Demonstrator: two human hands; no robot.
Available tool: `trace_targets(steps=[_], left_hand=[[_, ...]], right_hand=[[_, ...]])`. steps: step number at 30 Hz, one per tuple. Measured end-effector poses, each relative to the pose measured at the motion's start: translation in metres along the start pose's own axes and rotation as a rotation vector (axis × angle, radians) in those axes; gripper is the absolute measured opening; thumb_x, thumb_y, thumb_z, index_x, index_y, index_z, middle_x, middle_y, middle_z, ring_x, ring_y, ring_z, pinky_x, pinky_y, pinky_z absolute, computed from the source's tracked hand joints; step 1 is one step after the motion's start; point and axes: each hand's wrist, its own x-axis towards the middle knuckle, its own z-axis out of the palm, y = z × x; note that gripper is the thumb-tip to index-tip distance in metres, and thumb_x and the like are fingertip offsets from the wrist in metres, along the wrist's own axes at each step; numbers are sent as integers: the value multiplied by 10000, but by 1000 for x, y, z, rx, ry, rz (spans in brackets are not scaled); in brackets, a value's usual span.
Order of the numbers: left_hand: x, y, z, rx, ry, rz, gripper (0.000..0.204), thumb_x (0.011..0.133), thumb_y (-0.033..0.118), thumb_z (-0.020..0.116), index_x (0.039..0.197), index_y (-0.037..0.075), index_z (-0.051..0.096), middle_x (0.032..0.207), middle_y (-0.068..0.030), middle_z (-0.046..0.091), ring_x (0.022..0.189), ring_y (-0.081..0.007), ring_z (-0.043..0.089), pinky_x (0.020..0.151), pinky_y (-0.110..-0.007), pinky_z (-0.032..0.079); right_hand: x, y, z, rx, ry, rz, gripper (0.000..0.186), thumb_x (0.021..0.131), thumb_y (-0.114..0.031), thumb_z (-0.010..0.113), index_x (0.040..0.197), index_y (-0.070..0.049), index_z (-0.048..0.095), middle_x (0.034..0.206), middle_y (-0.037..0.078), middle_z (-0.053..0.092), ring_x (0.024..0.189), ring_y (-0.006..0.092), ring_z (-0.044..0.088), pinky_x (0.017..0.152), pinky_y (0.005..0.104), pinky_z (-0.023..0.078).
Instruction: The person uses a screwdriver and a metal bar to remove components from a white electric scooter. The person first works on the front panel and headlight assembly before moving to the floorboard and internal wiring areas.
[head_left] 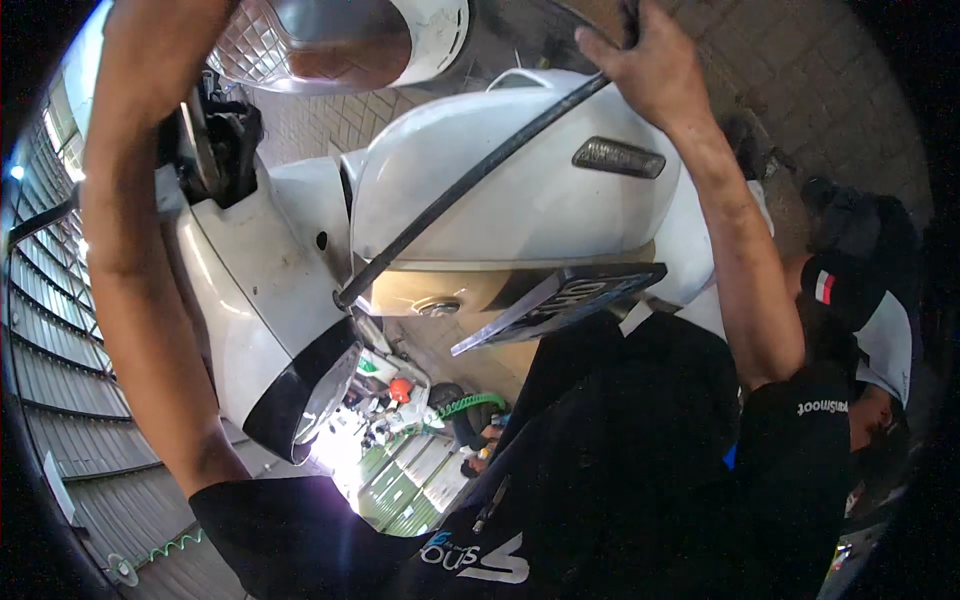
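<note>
Long black rod-like tool runs diagonally across the glossy white scooter body panel, from the top centre of the view down to its lower end at a dark socket where the front fender meets the leg shield. Right hand is clenched around the tool's upper end, thumb and fingers wrapped over it, forearm reaching up from the lower right. Left hand is out of view — only the left forearm shows, raised along the left side of the scooter and passing off the top edge, so its grip cannot be told. Just right of the tool's mid-length, an oblong smoked indicator lens sits flush in the white panel. Below the panel hangs a black rectangular number plate, tilted. At the top edge, a chrome-rimmed headlamp with a patterned reflector. Beside the left forearm, a black brake lever and handlebar cluster. Lower left, a black-edged mirror reflects a bright workshop scene. The person's black sleeves and shirt fill the bottom — corrugated shutter at far left.
</note>
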Motion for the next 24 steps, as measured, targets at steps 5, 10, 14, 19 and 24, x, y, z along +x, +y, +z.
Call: trace_targets(steps=[5,10,14,19,24], left_hand=[[-2,22,3,221,78,17,510,763,236,637,1190,30,449,1062,-104,586,1110,-247,426,973,-423,268],[-10,31,-5,191,59,-52,305,771,289,604,985,72,623,1182,-133,482,1235,-417,173,1015,-477,159],[-8,24,-2,202,85,5,237,804,276,548,891,79,647,1072,-143,514,1180,-402,269,999,-476,186],[-8,29,-14,-102,27,-16,259,841,271,481,835,61,633,957,-156,512,1026,-352,426,963,-456,229],[0,14,-14,121,-7,-5,259,842,273,479,843,64,632,949,-166,505,1038,-373,411,953,-459,237]], right_hand=[[14,-2,-2,-229,-287,-37,497,756,-343,589,1037,60,513,944,250,582,891,344,579,785,399,439],[20,-6,-12,-411,-716,9,567,761,-396,574,1073,70,493,978,274,564,929,374,559,801,418,429],[16,12,-31,118,-750,235,353,772,-318,539,897,12,524,809,104,573,675,171,564,523,271,437],[13,56,-37,711,-738,352,323,758,-142,522,1052,-11,504,851,55,574,665,109,535,484,192,386],[-2,77,-34,1031,-757,401,548,775,-161,569,1240,23,345,1027,137,579,818,182,607,570,194,518]])
